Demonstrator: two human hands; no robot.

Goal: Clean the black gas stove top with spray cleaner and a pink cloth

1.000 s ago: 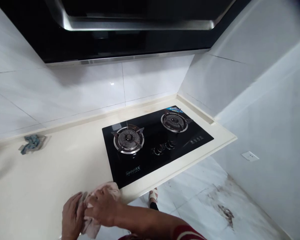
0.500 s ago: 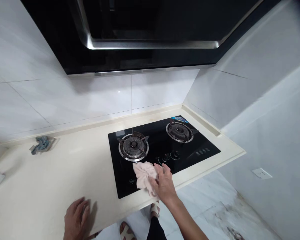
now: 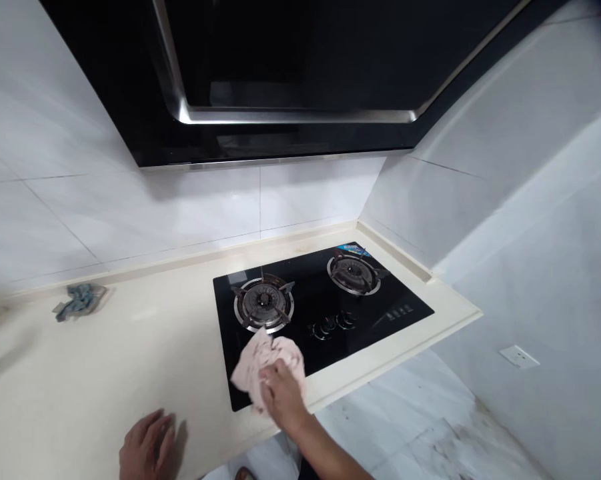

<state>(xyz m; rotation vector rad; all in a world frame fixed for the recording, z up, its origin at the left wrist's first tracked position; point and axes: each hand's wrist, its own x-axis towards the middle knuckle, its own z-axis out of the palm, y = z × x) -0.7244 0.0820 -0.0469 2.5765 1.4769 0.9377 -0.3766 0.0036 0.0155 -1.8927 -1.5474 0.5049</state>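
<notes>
A crumpled pale pink cloth (image 3: 250,370) is gripped in my right hand (image 3: 283,395), over the front left corner of the black glass gas cooktop (image 3: 300,357). The cloth spreads past my fingers and hides part of the glass just in front of the left burner (image 3: 264,301). The right burner (image 3: 354,273) and the control knobs (image 3: 333,324) lie farther to the right. My left hand (image 3: 147,445) rests on the cream countertop (image 3: 180,373) left of the cooktop, its fingers loosely bent and slightly apart, holding nothing.
A black range hood (image 3: 280,140) hangs low above the cooktop. At the back left, a blue-grey rag (image 3: 77,300) lies on a small dish by the wall. A white socket (image 3: 519,357) sits on the right wall. The counter's front edge drops to the floor.
My right hand has moved left with the cloth, from near the knobs to the cooktop's front left corner. My left hand stays on the counter. The view has tilted slightly up.
</notes>
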